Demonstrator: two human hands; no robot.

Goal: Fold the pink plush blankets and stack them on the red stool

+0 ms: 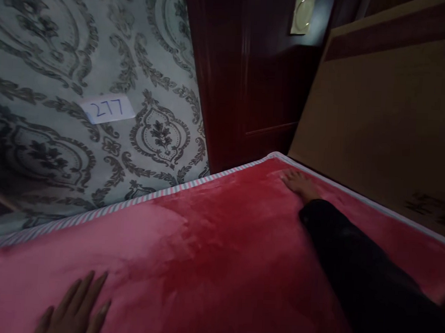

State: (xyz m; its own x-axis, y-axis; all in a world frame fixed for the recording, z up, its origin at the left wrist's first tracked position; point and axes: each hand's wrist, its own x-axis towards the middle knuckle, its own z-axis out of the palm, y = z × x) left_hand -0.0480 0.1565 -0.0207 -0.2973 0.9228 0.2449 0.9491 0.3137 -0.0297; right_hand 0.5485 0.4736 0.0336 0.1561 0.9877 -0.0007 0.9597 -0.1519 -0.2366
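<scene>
On velvety red fabric (pixel 226 236) with striped edging (pixel 180 187), hands (pixel 74 308) (pixel 299 183) lie spread.

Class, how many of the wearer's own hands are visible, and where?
2. The left hand is over the red cover at lower left, partly cut off by the frame; the right hand lies on the cover near its far corner.

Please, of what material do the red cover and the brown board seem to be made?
Cover: probably plush fabric, with a soft sheen; it ranges from pale pink to deep red, like brushed pile.
Board: likely cardboard, matt, judging by its flat brown face with dark marks low down.
</scene>
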